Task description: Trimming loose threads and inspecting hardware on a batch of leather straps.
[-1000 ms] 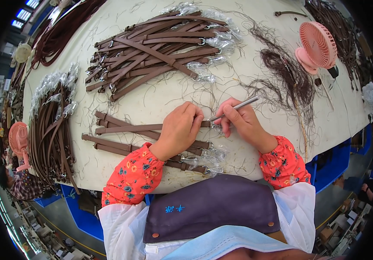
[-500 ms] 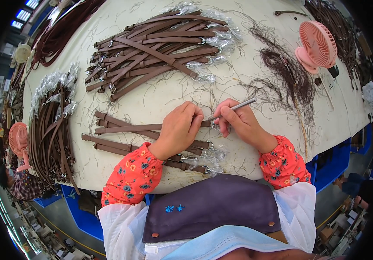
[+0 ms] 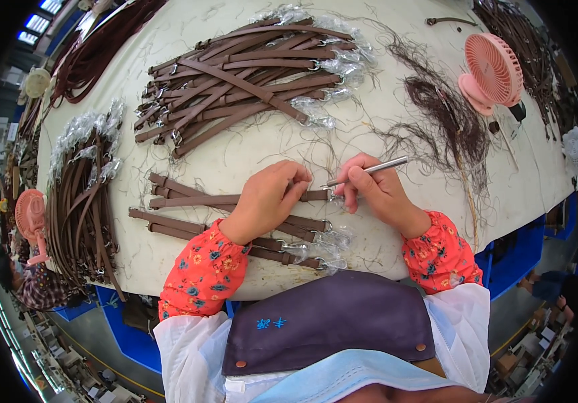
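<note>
In my right hand is a slim silver pen-shaped tool, held like a pen with its tip pointing left. Below that tip lies the right end of a brown strap, where a metal ring shows by my right fingers. My left hand lies across the strap, its fingers curled and closed near the thumb; whatever is between them is too small to make out. Under and around my left forearm lie several more brown straps, some with clear plastic wrapping at their right ends.
A big pile of brown straps lies farther back, with another bundle at left. Dark loose threads litter the table. Pink fans stand at right and left. Blue bins sit below the table edge.
My left hand has moved slightly left and its thumb and fingers have shifted away from the tool tip. The tool has moved a little right and tilts flatter.
</note>
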Tool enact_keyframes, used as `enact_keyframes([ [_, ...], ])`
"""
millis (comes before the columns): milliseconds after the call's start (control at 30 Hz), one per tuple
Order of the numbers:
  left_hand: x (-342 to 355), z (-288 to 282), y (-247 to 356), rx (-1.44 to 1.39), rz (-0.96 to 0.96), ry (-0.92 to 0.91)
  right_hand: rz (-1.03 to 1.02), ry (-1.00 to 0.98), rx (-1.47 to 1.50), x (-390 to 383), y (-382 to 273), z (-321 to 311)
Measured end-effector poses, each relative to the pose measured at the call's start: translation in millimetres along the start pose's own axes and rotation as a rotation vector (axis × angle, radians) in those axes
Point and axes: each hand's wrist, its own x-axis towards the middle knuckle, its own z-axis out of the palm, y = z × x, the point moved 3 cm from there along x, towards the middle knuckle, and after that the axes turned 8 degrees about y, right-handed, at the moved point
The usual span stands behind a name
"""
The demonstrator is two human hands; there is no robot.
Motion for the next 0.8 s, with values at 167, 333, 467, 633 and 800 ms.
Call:
enact_keyframes([
  [167, 1, -17, 8, 0.031, -0.080, -0.527, -0.042, 0.030, 0.009, -2, -6, 2],
  [333, 39, -42, -4, 0.450, 0.371, 0.157, -0.160, 0.074, -0.257, 1, -10, 4],
  [467, 77, -49, -34, 0.811, 0.428, 0.287, -0.270, 0.102, -0.369, 3, -13, 1],
  [633, 86, -43, -33, 0.919, 0.591, 0.335, -0.540, 0.245, -0.535, 10, -14, -3],
  [800, 63, -27, -11, 0.944, 0.776, 0.346, -0.667, 0.272, -0.684, 11, -23, 1],
])
